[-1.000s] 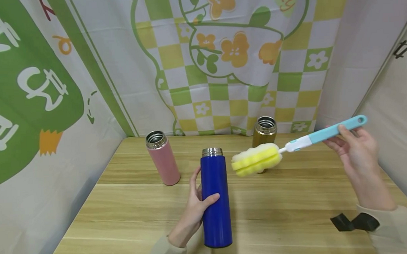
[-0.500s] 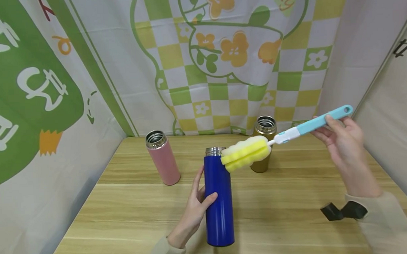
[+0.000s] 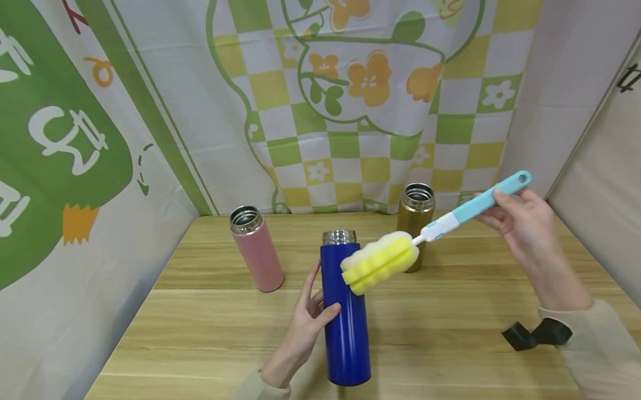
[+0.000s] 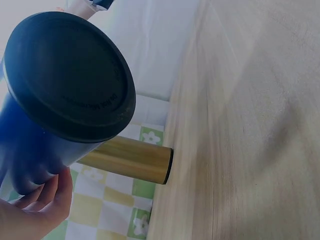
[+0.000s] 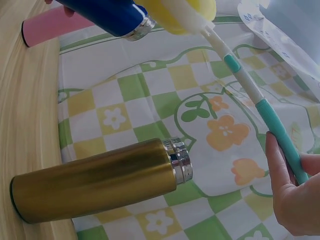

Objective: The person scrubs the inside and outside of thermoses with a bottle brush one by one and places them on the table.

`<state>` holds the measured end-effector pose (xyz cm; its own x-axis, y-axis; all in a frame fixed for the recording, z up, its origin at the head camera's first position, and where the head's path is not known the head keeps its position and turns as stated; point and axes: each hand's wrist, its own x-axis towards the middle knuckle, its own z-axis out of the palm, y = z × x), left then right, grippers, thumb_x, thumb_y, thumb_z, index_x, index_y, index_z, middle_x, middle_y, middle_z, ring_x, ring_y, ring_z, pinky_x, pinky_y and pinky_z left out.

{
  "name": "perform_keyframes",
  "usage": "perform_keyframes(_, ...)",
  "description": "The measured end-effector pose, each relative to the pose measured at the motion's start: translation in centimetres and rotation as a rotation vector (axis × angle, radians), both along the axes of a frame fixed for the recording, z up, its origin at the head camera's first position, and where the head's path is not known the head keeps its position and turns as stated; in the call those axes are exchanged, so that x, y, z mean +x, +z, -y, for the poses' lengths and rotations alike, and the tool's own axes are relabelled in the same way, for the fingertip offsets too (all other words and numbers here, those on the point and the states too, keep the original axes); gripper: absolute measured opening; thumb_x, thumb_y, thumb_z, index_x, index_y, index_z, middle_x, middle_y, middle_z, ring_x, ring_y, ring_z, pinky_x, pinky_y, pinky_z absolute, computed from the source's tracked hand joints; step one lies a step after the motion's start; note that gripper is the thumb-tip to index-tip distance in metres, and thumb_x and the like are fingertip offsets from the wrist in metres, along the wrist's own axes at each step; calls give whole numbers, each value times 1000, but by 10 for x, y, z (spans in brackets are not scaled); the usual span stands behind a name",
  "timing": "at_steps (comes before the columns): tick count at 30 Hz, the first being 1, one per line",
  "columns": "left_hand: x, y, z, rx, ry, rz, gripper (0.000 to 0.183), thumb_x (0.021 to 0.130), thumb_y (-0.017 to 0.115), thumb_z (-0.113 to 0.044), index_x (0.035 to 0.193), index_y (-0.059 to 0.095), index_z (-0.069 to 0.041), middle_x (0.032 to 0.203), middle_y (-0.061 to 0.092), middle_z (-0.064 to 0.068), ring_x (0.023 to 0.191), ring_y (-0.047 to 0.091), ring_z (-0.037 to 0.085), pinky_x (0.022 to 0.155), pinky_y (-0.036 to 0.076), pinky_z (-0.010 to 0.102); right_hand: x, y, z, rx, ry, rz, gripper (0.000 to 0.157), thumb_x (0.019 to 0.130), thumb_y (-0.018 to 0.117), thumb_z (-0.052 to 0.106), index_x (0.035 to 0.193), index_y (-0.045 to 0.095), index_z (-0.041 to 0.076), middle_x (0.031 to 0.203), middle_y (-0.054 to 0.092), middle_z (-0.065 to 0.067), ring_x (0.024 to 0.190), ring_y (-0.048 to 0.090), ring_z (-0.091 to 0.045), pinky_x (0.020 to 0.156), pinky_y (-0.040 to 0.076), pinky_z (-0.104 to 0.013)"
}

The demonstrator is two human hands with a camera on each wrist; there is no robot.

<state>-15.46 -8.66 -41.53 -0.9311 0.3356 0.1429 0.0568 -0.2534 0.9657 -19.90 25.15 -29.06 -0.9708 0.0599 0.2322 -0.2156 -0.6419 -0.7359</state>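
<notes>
A tall blue thermos bottle [image 3: 348, 340] without a lid is gripped around its middle by my left hand [image 3: 302, 325]. The left wrist view shows the dark base [image 4: 70, 75] of that bottle, raised off the table. My right hand [image 3: 525, 228] pinches the turquoise handle [image 3: 492, 203] of a bottle brush with a yellow and white sponge head [image 3: 381, 261]. Seen from the head, the sponge overlaps the bottle's upper right side, below its steel neck [image 3: 339, 237]. Whether the two touch, I cannot tell.
An uncapped pink thermos [image 3: 259, 255] stands at the back left of the wooden table [image 3: 198, 345]. A gold thermos [image 5: 100, 180], also uncapped, stands at the back right, partly behind the brush. A patterned curtain [image 3: 351, 158] hangs along the back edge.
My right hand has moved left with the brush, so its sponge now overlaps the blue bottle, dipping lower in the last half second. The blue bottle has shifted slightly right and up.
</notes>
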Motion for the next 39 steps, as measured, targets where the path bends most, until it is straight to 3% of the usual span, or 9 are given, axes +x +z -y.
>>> perform_keyframes(5,-2,2,-1,-10,11,0,80,84,59,-12,142,6,-29,135,32,24,120,39,32,94,34,44,2,-5,2,80,49,-46,3,86,49,-4,88,51,-3,83,64,-18,78,64,-27,72,50,-37)
perform_keyframes(12,-6,3,-3,-2,54,-3,80,85,58,-14,143,4,-25,136,31,24,121,37,32,95,33,44,4,-13,8,162,126,-156,13,89,40,-9,91,52,-4,83,65,-16,78,65,-25,70,50,-36)
perform_keyframes(17,-10,3,-4,2,94,31,79,84,58,-13,141,7,-32,130,38,23,113,45,28,94,36,41,7,-20,17,237,160,-171,17,88,39,-11,98,50,-2,82,66,-15,79,65,-24,71,50,-35)
perform_keyframes(23,-13,7,-6,14,106,25,80,85,58,-13,142,5,-29,126,42,24,109,49,27,93,36,42,10,-26,25,341,195,-168,23,89,39,-9,109,46,1,83,67,-12,80,65,-22,69,51,-35)
perform_keyframes(29,-14,7,-7,10,92,20,79,84,58,-13,142,6,-28,127,40,25,111,47,29,94,35,44,8,-26,29,335,221,-179,22,89,39,-10,107,46,1,84,67,-14,79,65,-23,69,50,-35)
perform_keyframes(39,-12,5,-6,19,2,4,81,85,58,-12,143,4,-25,133,34,27,117,42,28,98,29,45,-3,-7,18,148,78,-156,8,87,45,-8,92,50,-5,80,64,-15,79,65,-26,68,51,-35)
